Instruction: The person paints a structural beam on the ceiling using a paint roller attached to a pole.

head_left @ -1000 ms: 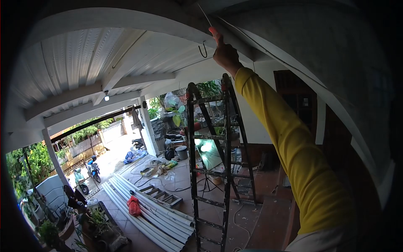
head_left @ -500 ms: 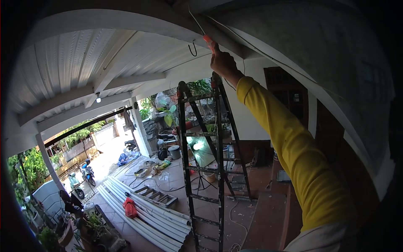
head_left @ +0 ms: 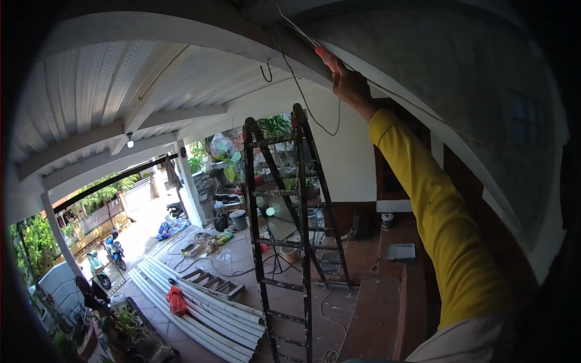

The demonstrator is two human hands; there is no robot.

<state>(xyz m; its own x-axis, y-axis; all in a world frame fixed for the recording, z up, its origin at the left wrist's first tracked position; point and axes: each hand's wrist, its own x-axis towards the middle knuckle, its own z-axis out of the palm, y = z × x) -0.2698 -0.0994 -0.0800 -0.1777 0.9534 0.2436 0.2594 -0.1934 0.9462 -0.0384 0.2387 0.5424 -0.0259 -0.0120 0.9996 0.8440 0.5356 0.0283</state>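
Observation:
My right hand [head_left: 352, 86], in a yellow sleeve, is raised near the ceiling beam and closed around the red handle of a tool [head_left: 327, 58]. A thin metal shaft runs from the handle up and left toward the beam [head_left: 242, 33]. Beside it a thin dark wire [head_left: 302, 97] hangs down in a loop. A pale cable [head_left: 399, 97] runs along the edge of the beam behind the hand. My left hand is out of view.
A paint-spattered ladder [head_left: 302, 212] stands below the beam. White pipes [head_left: 200, 314] with a red bag [head_left: 176, 300] lie on the floor beside a small ladder [head_left: 215, 283]. A black hook [head_left: 266, 71] hangs from the ceiling. A tray [head_left: 400, 251] rests on the ledge.
My right hand has moved right and slightly down with the tool. The dark wire loop now shows more fully to its left. The view has shifted a little to the right.

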